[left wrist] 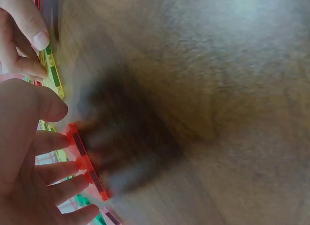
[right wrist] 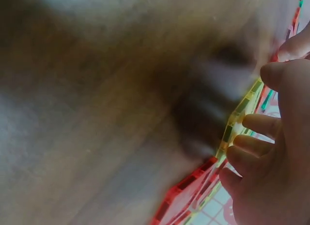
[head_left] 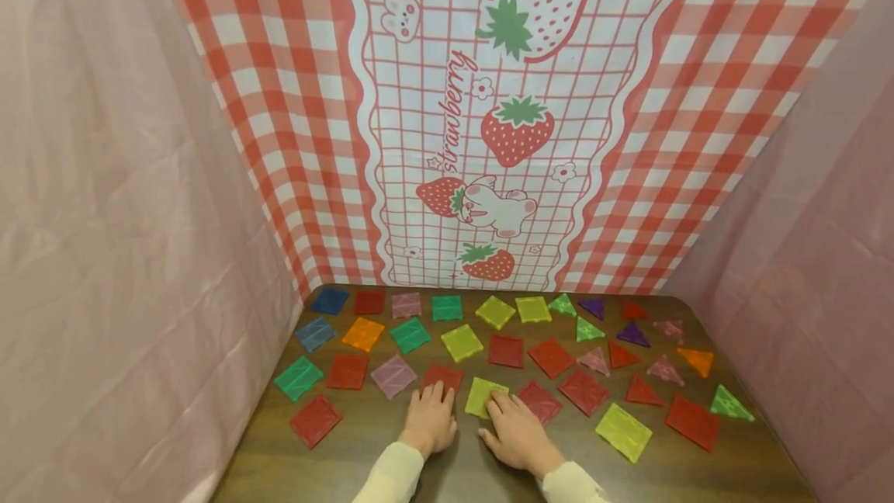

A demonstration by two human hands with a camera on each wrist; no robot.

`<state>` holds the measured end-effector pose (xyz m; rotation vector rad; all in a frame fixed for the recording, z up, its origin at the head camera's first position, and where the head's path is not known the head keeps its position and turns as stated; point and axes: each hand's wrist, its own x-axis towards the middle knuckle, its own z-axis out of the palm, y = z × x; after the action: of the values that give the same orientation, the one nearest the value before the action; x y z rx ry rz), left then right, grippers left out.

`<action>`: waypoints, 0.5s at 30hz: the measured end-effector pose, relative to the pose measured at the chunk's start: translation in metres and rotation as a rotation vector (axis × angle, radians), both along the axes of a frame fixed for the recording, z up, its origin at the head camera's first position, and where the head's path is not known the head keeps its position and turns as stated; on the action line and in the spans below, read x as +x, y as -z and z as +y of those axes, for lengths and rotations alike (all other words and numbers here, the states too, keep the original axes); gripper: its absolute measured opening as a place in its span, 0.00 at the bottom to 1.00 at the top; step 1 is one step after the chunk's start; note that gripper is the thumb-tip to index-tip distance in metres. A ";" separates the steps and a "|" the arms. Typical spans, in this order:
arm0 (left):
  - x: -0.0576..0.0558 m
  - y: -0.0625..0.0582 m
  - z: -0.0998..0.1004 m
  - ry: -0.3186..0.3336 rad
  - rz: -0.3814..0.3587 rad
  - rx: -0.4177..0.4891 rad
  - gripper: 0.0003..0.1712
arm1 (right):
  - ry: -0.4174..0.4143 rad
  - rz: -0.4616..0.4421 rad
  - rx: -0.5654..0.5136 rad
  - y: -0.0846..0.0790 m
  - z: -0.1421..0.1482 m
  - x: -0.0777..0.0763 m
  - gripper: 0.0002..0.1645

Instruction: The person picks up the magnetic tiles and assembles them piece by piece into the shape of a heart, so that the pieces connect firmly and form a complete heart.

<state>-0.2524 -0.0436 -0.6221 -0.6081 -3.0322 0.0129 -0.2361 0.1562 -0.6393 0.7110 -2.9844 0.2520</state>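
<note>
My left hand [head_left: 429, 419] rests its outstretched fingertips on a translucent red square magnetic tile [head_left: 443, 375], lying flat on the table. In the left wrist view the tile's edge [left wrist: 88, 162] shows dark magnet strips beneath the spread fingers. Just to the right, my right hand [head_left: 518, 435] touches a yellow square magnetic tile [head_left: 478, 396] with its fingertips, covering its right part. The right wrist view shows loosely extended fingers along that yellow tile [right wrist: 236, 120], not curled round it. Another red tile [head_left: 539, 402] lies close beside the right hand.
Several rows of coloured magnetic tiles cover the wooden table [head_left: 377, 449]: squares such as the blue one [head_left: 330, 301] left, triangles such as the purple one [head_left: 633, 334] right. A checked strawberry cloth [head_left: 307, 99] hangs behind, with pink curtains [head_left: 126, 216] at both sides.
</note>
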 end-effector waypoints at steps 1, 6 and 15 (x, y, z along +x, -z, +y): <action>0.001 0.001 -0.001 0.000 0.000 0.001 0.30 | -0.005 -0.002 -0.001 0.001 0.000 0.001 0.29; 0.007 0.004 -0.001 0.013 0.032 -0.016 0.31 | -0.009 0.017 -0.012 0.003 0.000 0.001 0.29; 0.009 0.005 0.004 0.016 -0.008 0.097 0.31 | -0.021 -0.047 -0.026 0.003 0.002 -0.006 0.31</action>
<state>-0.2437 -0.0399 -0.6271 -0.6256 -3.0146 -0.1365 -0.2421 0.1580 -0.6427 0.7444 -3.0133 0.3131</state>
